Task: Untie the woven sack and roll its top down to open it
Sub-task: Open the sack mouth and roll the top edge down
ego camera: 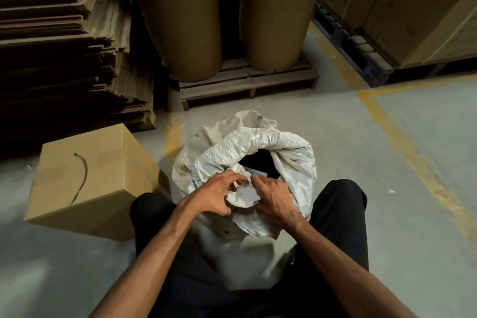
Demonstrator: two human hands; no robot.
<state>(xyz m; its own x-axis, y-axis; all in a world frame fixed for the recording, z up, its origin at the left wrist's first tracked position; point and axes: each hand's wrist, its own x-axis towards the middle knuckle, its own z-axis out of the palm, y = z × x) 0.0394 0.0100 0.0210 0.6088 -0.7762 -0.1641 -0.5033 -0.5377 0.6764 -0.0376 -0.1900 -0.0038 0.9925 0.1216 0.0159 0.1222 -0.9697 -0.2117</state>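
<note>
Woven sack (258, 144), mouth already open, on the floor (387, 162) between the person's knees, its near rim mid-roll.

The risk, as I judge it, is the stiff fold springing back or the sack tipping left toward the cardboard box (85, 178) if the pull is uneven, since both hands work only the near edge. The left hand (219, 195) and right hand (273, 197) each pinch a bunched flap of that edge, fingers curled closed on the fabric. The sack looks off-white, crinkled, its far rim a thick rolled cuff around a dark opening with something blue inside.
</note>
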